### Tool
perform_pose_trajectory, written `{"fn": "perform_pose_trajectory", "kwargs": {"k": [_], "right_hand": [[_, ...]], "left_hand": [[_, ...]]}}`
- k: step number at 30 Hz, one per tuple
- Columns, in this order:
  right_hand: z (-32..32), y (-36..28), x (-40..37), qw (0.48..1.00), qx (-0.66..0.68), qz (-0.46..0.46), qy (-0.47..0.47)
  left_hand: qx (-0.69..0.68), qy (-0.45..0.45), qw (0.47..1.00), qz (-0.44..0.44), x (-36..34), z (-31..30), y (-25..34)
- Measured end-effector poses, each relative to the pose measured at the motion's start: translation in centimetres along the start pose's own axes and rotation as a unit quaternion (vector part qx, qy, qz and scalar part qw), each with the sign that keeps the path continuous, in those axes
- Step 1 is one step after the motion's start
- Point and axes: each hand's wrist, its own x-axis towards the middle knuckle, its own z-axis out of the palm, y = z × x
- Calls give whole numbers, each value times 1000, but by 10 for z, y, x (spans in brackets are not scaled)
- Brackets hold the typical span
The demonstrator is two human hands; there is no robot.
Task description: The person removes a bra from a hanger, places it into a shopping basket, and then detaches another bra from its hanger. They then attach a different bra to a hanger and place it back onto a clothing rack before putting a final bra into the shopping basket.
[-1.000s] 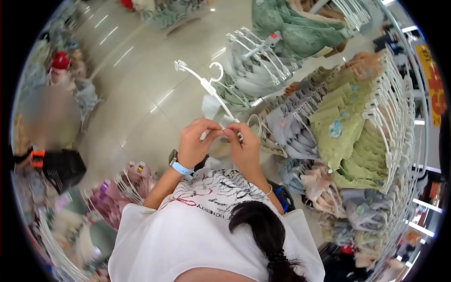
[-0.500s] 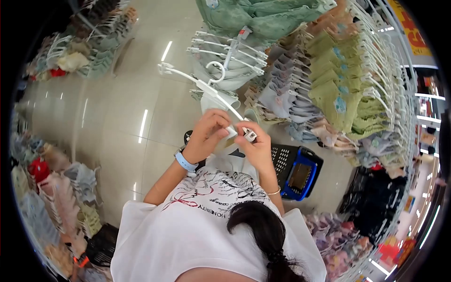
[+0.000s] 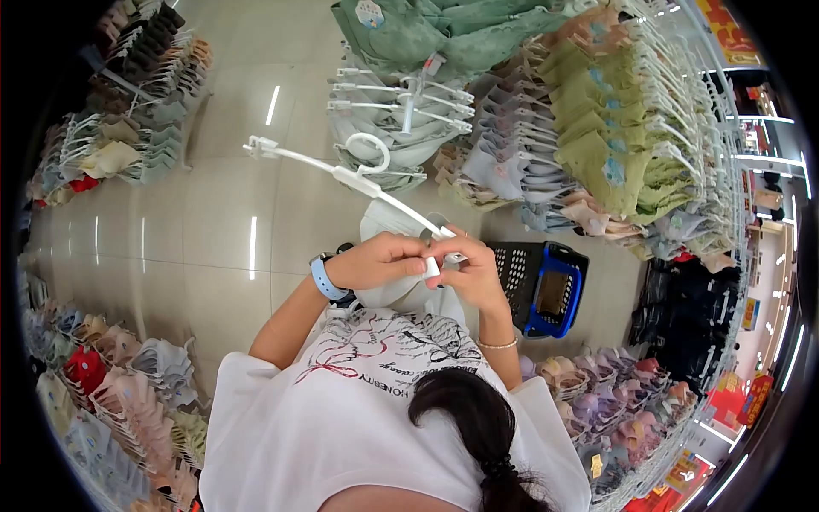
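A white plastic hanger (image 3: 354, 179) with a round hook slants down toward my right hand (image 3: 469, 269), whose fingers are closed round its lower end. My left hand (image 3: 384, 260) meets the right one at the fingertips, thumb and fingers pinched on a small white piece (image 3: 431, 268). Whether this piece is joined to the hanger is hidden by the fingers. The hanger's far clip end points to the upper left, over the floor, with no garment on it.
Green garments (image 3: 444, 38) hang ahead, above several white hangers. Racks of yellow-green garments (image 3: 597, 128) stand at the right. A black and blue basket (image 3: 546, 290) is on the floor beside my right forearm. More garments (image 3: 128, 401) hang at the lower left.
The hanger has shifted left in view. My left hand has moved down and right, closer to the right hand, and the fingertips of both hands now meet at the white piece.
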Motion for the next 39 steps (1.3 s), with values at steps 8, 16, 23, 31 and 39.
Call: {"fn": "perform_pose_trajectory", "kwargs": {"k": [8,16,23,31,39], "right_hand": [[-12,16,22,999,12,-41,-23],[-59,64,5,962,245,1,122],[-69,92,-8,956,223,122,150],[-43,112,-12,898,350,50,260],[-34,115,-18,952,217,76,203]], "left_hand": [[154,97,979,96,8,-4,0],[-121,397,888,197,-10,-34,-8],[-83,347,921,158,9,-41,13],[46,220,962,155,20,-51,16],[41,252,962,97,14,-58,21]]}}
